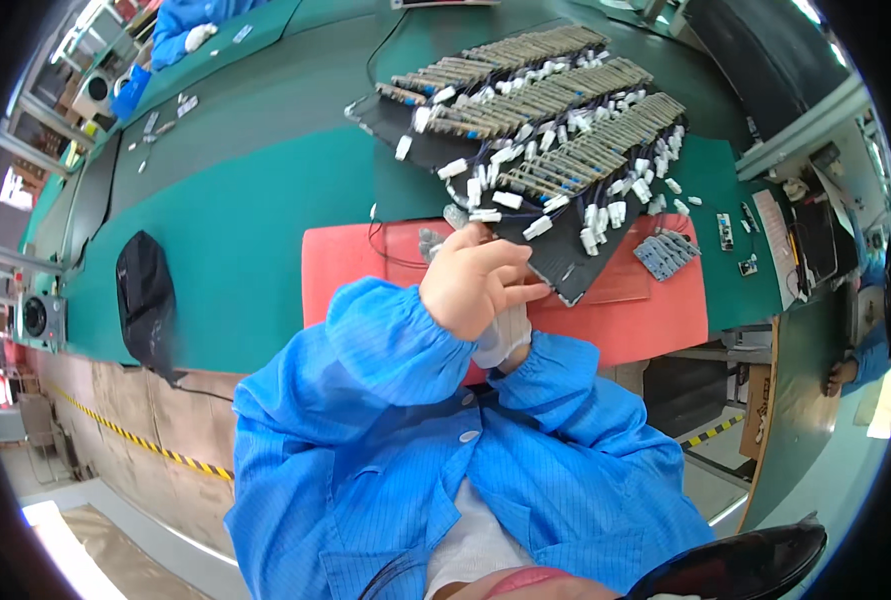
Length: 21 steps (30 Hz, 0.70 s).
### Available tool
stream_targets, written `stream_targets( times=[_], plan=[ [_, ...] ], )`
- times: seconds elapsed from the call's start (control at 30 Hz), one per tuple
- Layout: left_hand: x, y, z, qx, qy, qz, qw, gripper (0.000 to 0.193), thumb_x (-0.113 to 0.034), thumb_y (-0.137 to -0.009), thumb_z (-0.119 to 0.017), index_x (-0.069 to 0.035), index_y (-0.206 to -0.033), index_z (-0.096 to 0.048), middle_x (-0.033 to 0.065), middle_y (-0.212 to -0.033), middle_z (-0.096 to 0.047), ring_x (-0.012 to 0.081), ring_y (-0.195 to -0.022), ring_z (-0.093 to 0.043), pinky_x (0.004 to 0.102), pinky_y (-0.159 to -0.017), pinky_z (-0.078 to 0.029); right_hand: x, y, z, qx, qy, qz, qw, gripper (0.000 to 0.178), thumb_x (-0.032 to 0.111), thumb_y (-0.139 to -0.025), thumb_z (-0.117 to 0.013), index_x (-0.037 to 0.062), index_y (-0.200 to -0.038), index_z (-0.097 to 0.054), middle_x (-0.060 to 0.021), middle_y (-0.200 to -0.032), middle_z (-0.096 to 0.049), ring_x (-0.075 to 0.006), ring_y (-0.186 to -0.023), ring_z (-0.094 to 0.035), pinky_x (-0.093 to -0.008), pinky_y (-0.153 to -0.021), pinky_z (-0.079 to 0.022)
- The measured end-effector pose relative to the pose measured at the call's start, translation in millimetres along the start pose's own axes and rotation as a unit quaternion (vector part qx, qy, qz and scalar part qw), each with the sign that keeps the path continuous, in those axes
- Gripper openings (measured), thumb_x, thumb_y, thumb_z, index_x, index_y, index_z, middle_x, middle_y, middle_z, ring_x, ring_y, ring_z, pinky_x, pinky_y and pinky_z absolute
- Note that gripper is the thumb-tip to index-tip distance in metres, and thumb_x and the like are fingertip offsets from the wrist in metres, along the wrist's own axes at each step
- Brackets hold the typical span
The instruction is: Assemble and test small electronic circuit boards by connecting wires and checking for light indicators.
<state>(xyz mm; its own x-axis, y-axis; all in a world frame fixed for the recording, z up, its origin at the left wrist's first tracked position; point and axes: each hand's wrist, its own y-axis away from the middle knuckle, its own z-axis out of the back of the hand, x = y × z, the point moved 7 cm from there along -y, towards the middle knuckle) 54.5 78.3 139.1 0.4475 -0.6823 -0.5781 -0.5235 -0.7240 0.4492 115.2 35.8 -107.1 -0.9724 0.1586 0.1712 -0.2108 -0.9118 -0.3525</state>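
Note:
My left hand [473, 280] is bare and hovers over the near edge of the red mat [355, 250]. Its fingers stretch to the right and stand apart, with nothing visible between them. Just below it is my right hand [505, 338], in a white glove. The left hand covers most of it, so its fingers are hidden. Beyond both hands lies a black tray [575, 270], its near corner over the mat. Long rows of narrow circuit boards [565, 155] with dark wires and white connectors [538, 228] fill it.
A grey-blue board panel [667, 255] rests on the mat's right side. Small loose boards [725, 232] lie further right on the green table [235, 200]. A black bag [147, 300] sits at the left edge. A co-worker's gloved hand [200, 37] shows at the far left.

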Motion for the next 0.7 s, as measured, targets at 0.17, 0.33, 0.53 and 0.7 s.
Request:
stream_targets(
  times=[0.17, 0.33, 0.53, 0.7],
  plan=[
    [-4, 7, 11, 0.072, 0.078, 0.015, 0.994, 0.036, -0.001, -0.083, -0.048, 0.0, -0.119, -0.044, 0.0178, -0.12, -0.052, 0.0364, -0.109, -0.053, 0.0498, -0.091, -0.044, 38, -61, 176, 0.224, -0.172, 0.138, 0.949, 0.031, 0.01, -0.082, -0.057, 0.0044, -0.113, -0.054, -0.0127, -0.113, -0.049, -0.0269, -0.112, -0.052, -0.043, -0.088, -0.046],
    [-7, 2, 24, 0.113, 0.12, 0.045, 0.985, 0.035, 0.001, -0.083, -0.047, 0.0, -0.118, -0.046, 0.0148, -0.12, -0.052, 0.035, -0.116, -0.048, 0.0474, -0.1, -0.038, 1, -83, 254, -0.052, -0.544, 0.064, 0.835, 0.026, 0.01, -0.076, -0.059, 0.0051, -0.102, -0.056, -0.0165, -0.119, -0.05, -0.0308, -0.105, -0.056, -0.042, -0.078, -0.05],
    [-35, -5, 97, 0.091, 0.013, -0.072, 0.993, 0.04, 0.001, -0.084, -0.048, 0.001, -0.124, -0.045, 0.0161, -0.126, -0.049, 0.032, -0.121, -0.045, 0.0425, -0.1, -0.038, -17, -92, 261, -0.025, -0.535, 0.042, 0.844, 0.043, -0.008, -0.075, -0.053, 0.0025, -0.117, -0.049, -0.0185, -0.126, -0.045, -0.0272, -0.103, -0.057, -0.0387, -0.076, -0.054],
    [-135, -23, 183, -0.257, -0.278, -0.427, 0.821, 0.047, -0.008, -0.088, -0.051, 0.001, -0.133, -0.04, 0.014, -0.118, -0.053, 0.0235, -0.114, -0.048, 0.0338, -0.095, -0.039, -24, -92, 244, 0.068, -0.649, -0.098, 0.751, 0.041, -0.007, -0.078, -0.048, -0.0033, -0.119, -0.047, -0.0164, -0.121, -0.05, -0.0227, -0.1, -0.057, -0.0352, -0.076, -0.056]
  ],
)
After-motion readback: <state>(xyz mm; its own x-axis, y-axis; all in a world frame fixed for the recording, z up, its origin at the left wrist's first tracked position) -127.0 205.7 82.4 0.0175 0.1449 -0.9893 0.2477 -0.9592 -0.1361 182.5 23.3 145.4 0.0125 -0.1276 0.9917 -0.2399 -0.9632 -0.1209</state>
